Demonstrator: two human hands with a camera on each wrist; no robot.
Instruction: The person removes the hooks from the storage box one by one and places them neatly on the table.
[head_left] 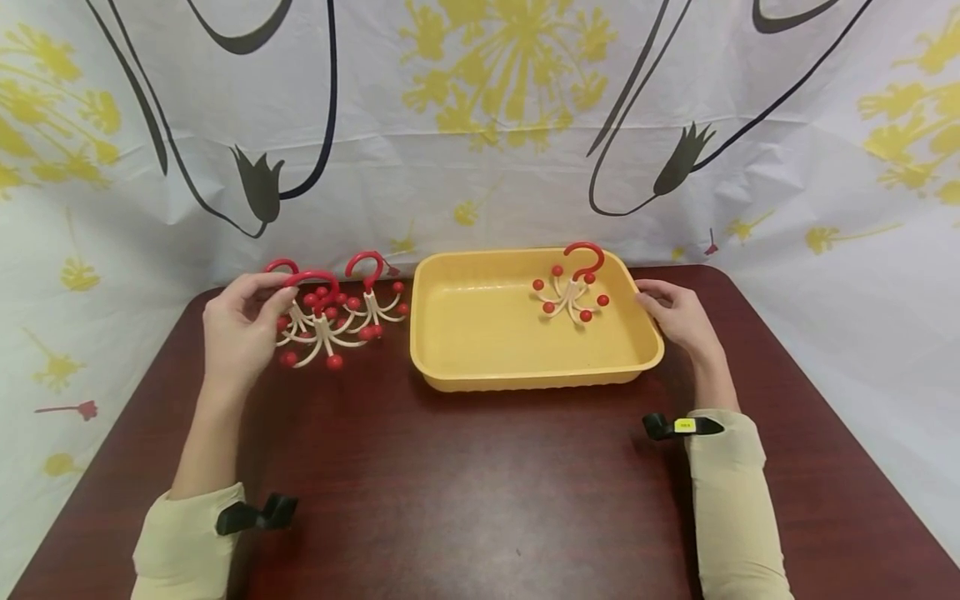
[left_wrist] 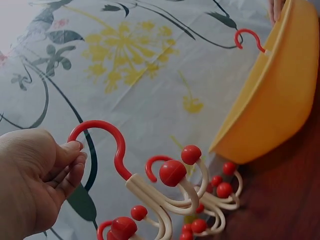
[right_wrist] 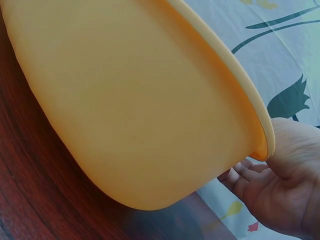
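Between thumb and fingertips, my left hand (head_left: 242, 329) pinches the red hook end of a multi-arm hook hanger (head_left: 322, 327). Its cream arms spread out below, each tipped with a red ball. Two similar hangers, one with its red hook (head_left: 365, 260) upright and another partly hidden by the held one, stand close behind on the table. My right hand (head_left: 684, 321) grips the right end of a yellow plastic basin (head_left: 480, 382), thumb at the rim and fingers (right_wrist: 245, 176) beneath it. Inside the basin, toward its right side, sits one more hanger (head_left: 572, 293), hook up.
The dark red-brown wooden table (head_left: 480, 492) carries everything. Behind it and at both sides hangs a white curtain (head_left: 480, 183) with yellow and grey flower prints, close to the basin's far rim. Black straps (head_left: 258, 514) circle both sleeves.
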